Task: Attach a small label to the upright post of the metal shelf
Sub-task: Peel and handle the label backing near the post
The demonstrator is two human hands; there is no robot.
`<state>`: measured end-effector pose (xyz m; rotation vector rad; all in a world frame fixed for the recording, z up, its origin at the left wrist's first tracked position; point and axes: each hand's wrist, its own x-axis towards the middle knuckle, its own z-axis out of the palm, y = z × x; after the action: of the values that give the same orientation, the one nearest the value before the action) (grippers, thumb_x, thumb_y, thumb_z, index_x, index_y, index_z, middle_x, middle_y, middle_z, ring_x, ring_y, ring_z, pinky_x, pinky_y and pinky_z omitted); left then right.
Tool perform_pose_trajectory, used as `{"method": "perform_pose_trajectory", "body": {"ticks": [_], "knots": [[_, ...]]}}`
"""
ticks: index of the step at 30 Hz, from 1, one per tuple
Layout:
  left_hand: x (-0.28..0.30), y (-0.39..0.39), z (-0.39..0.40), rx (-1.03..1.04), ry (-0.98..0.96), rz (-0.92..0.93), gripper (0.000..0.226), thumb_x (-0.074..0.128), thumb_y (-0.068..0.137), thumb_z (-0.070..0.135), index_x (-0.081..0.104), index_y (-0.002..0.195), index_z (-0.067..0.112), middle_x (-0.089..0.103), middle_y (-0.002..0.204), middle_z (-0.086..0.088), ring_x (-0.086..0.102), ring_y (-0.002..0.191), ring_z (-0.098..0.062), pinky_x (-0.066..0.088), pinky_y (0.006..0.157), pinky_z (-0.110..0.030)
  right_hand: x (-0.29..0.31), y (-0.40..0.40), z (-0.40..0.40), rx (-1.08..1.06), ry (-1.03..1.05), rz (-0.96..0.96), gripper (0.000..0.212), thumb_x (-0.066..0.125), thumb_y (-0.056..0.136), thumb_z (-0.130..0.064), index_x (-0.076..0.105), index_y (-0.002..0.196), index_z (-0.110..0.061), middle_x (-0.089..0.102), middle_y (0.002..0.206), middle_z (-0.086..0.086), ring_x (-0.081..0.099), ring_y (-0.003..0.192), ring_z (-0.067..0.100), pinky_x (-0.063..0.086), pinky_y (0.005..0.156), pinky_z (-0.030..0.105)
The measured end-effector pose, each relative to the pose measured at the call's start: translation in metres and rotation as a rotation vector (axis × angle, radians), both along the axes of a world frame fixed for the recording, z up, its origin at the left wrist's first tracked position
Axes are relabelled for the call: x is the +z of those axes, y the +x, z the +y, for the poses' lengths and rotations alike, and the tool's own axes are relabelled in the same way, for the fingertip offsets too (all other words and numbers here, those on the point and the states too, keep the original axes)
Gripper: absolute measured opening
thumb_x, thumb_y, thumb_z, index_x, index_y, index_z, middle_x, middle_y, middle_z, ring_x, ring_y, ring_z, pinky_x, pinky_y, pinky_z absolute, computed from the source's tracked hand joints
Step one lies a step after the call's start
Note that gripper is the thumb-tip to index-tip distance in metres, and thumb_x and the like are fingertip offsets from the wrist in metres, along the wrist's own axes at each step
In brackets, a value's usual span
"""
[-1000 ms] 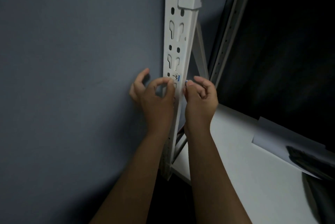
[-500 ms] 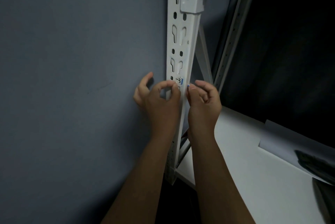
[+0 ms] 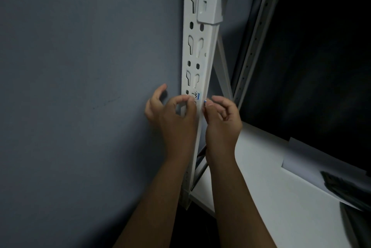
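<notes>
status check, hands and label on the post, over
Left hand pinching at small white blue-edged label on white slotted metal post. Right hand pinching post edge. Nothing blocking.

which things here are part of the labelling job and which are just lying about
Part of the job:
label
upright post
left hand
right hand

Just lying about:
paper sheet
dark item on the shelf board

Small label point(image 3: 195, 95) on white post point(image 3: 197, 57)
</notes>
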<state>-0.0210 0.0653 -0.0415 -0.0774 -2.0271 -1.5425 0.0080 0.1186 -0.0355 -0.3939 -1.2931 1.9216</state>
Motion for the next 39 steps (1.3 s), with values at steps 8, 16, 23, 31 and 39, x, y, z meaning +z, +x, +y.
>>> {"method": "perform_pose_trajectory", "body": {"ticks": [8,16,23,31,39], "knots": [[-0.0023,-0.0001,0.0062,0.021,0.014,-0.054,0.007,0.069,0.078,0.024,0.067,0.072,0.027,0.042,0.138,0.005,0.025,0.131,-0.019,0.027,0.106,-0.036,-0.0005,0.0002,0.0012,0.000,0.004,-0.011,0.017,0.063,0.087,0.002,0.062,0.087,-0.015,0.066,0.069,-0.003,0.067,0.073,0.006,0.056,0.076,0.025],[0.0022,-0.0038,0.0059,-0.018,0.029,-0.035,0.015,0.069,0.075,0.018,0.059,0.071,0.028,0.049,0.131,0.003,0.030,0.127,-0.020,0.027,0.105,-0.040,-0.0006,-0.0009,0.0024,0.009,0.022,0.003,0.015,0.061,0.087,0.005,0.062,0.089,-0.010,0.065,0.069,-0.002,0.066,0.070,0.005,0.055,0.076,0.024],[0.0005,-0.0067,0.0030,-0.041,-0.015,-0.029,0.014,0.068,0.075,0.020,0.058,0.071,0.029,0.048,0.130,0.004,0.029,0.127,-0.020,0.030,0.103,-0.042,-0.0007,-0.0013,0.0020,0.011,0.018,0.010,0.014,0.061,0.087,0.005,0.061,0.090,-0.009,0.066,0.074,0.003,0.065,0.070,0.007,0.055,0.076,0.025],[-0.0006,-0.0050,0.0028,-0.041,0.002,0.006,0.009,0.065,0.073,0.027,0.056,0.070,0.030,0.048,0.130,0.003,0.030,0.126,-0.021,0.032,0.102,-0.043,-0.0009,0.0005,0.0021,0.015,0.027,-0.008,0.016,0.062,0.088,0.002,0.062,0.087,-0.014,0.067,0.077,0.006,0.066,0.075,0.012,0.056,0.078,0.030],[0.0003,-0.0009,0.0009,-0.091,-0.002,-0.024,0.015,0.069,0.074,0.021,0.057,0.072,0.030,0.044,0.132,0.007,0.024,0.128,-0.015,0.030,0.101,-0.034,0.0000,0.0021,0.0030,0.027,0.028,-0.013,0.014,0.061,0.088,0.003,0.062,0.089,-0.011,0.068,0.073,0.000,0.068,0.073,0.009,0.057,0.078,0.030]]}}
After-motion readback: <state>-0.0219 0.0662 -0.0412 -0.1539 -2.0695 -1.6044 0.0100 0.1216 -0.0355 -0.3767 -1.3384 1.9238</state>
